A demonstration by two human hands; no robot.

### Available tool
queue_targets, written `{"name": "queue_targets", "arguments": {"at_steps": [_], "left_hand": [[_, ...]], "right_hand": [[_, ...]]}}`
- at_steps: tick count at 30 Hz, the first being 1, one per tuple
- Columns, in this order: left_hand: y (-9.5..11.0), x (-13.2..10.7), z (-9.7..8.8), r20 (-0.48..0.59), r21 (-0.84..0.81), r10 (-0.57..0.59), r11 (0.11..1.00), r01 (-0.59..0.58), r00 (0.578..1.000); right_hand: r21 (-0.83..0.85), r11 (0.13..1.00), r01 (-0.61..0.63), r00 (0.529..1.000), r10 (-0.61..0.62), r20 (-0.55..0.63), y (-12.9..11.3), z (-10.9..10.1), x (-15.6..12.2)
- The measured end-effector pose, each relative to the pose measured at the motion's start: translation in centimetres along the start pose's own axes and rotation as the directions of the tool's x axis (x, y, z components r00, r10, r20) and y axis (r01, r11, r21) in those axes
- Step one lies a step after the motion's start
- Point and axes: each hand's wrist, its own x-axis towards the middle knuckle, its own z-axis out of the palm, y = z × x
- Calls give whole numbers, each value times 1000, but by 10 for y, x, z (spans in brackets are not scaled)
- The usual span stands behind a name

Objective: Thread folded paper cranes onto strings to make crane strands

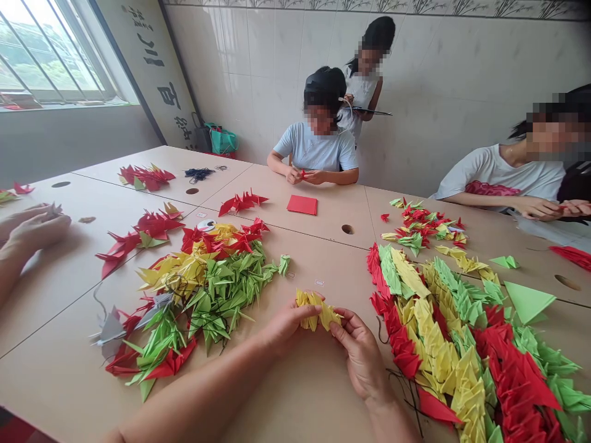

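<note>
Between my two hands, just above the table, is a short row of folded yellow paper pieces. My left hand closes round its left end, and my right hand pinches its right end with thumb and fingers. To the left lies a heap of green folded paper cranes, mixed with yellow, red and grey ones. On the right are long strings of folded paper in red, yellow and green, with dark thread ends beside them.
Across the table a person folds red paper near a stack of red sheets. Another person's hands hold grey paper at left. A third person works at right; one stands behind. Dark thread and red cranes lie farther back.
</note>
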Motion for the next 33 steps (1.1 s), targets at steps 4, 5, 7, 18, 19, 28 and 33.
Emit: {"name": "queue_targets", "arguments": {"at_steps": [4,5,7,18,19,28,33], "left_hand": [[3,0,2,3,-70,-40,997,40,999],[3,0,2,-3,-85,-48,995,48,999],[3,1,1,-19,-103,-65,993,63,998],[1,2,-3,-7,-130,-69,989,67,998],[1,3,-3,-2,-138,-67,988,66,998],[2,0,-2,12,-63,-39,997,40,999],[1,1,-3,21,-36,-20,999,21,1000]], "right_hand": [[66,997,-33,999,34,-6,-2,0,-1],[82,996,-38,999,38,3,-2,1,-1],[117,992,-45,999,43,27,-3,2,-1],[336,911,-239,962,174,212,-4,-5,-2],[342,908,-242,962,179,206,-4,-5,-2],[288,937,-199,976,162,145,-3,-1,0],[249,960,-126,989,102,111,0,-2,0]]}}
